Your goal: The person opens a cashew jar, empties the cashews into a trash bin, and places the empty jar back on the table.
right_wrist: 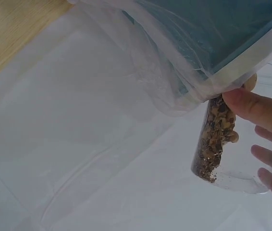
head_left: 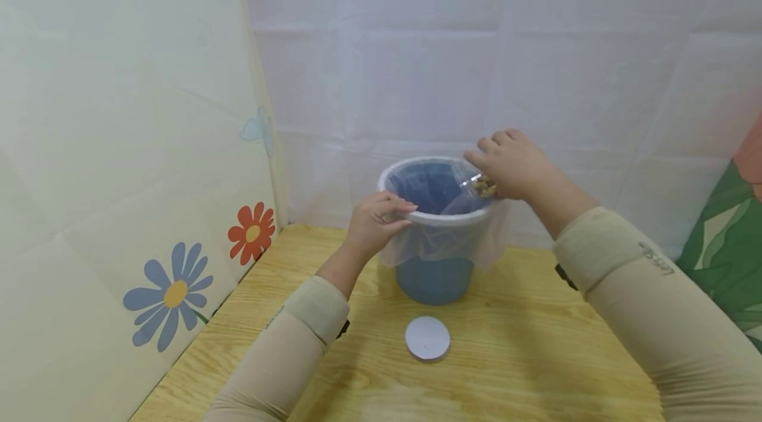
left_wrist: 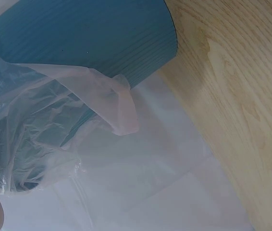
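A blue trash bin (head_left: 437, 282) stands on the table, lined with a thin translucent plastic bag (head_left: 411, 245) folded over its white rim. My left hand (head_left: 380, 218) pinches the near left part of the rim, thumb outside and fingers on top. At the bin's right side my right hand (head_left: 510, 165) grips a clear jar (right_wrist: 244, 182), tilted with its mouth over the bin opening. Brown, shell-like bits (right_wrist: 215, 139) lie along the jar's lower side. The bin's bottom inside is hidden. In front of the bin lies a round white lid (head_left: 427, 338).
The wood-patterned table (head_left: 506, 356) meets a white sheet (head_left: 387, 78) hanging close behind the bin. On the left rises a pale panel with printed flowers (head_left: 175, 294). Green printed leaves (head_left: 726, 243) show on the right.
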Action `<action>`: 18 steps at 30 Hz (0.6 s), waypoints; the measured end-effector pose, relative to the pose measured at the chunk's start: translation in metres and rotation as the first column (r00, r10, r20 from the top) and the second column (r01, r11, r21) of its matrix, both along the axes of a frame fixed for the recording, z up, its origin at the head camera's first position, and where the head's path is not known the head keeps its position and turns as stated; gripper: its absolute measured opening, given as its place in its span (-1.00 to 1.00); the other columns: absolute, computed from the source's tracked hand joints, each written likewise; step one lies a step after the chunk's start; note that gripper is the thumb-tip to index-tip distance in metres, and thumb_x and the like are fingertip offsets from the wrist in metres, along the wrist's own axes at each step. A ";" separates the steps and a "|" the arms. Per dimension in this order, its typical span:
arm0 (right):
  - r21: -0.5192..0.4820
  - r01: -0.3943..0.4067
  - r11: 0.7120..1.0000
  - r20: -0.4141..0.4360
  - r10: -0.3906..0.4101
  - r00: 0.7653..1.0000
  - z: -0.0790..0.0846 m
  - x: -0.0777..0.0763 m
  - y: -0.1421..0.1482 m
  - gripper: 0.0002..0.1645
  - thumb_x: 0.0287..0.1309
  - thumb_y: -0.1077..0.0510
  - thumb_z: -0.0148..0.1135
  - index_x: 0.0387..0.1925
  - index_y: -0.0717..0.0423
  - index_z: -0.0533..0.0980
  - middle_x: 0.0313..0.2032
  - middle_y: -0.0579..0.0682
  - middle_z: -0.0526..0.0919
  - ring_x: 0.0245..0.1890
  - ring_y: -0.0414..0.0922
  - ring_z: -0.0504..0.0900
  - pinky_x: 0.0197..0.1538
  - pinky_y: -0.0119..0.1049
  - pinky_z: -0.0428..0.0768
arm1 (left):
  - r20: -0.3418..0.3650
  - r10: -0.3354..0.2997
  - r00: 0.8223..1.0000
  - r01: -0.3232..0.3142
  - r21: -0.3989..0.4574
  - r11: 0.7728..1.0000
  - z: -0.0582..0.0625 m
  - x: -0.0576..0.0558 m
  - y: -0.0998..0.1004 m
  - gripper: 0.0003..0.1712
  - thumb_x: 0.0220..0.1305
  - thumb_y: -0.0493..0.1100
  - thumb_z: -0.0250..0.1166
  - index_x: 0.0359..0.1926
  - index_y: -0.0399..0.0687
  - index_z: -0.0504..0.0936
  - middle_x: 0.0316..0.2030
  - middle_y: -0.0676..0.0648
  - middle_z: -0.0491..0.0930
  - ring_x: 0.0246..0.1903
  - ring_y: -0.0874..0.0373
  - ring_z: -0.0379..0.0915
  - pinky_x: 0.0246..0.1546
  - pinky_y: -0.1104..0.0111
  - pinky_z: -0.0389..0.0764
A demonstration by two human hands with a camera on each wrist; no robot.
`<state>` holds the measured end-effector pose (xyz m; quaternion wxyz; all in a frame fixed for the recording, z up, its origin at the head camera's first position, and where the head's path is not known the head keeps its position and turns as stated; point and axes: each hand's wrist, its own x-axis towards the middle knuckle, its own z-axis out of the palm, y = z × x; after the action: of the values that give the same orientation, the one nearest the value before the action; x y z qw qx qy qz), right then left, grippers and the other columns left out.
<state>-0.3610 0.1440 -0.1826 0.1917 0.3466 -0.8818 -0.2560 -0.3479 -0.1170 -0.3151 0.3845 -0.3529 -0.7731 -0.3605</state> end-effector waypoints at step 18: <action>0.019 -0.004 1.000 -0.013 0.004 1.000 0.000 0.001 0.000 0.01 -0.29 -0.01 0.51 0.24 0.07 0.23 0.06 0.23 0.39 0.07 0.22 0.33 0.15 0.14 0.24 | 0.003 -0.001 1.000 0.001 0.006 1.000 0.001 0.001 0.000 -0.72 -0.14 -0.22 0.47 -0.29 0.00 0.73 -0.35 0.05 0.62 -0.29 0.24 0.51 -0.30 0.44 0.52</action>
<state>-0.3602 0.1445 -0.1830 0.1946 0.3485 -0.8774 -0.2662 -0.3468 -0.1167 -0.3139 0.3843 -0.3518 -0.7724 -0.3633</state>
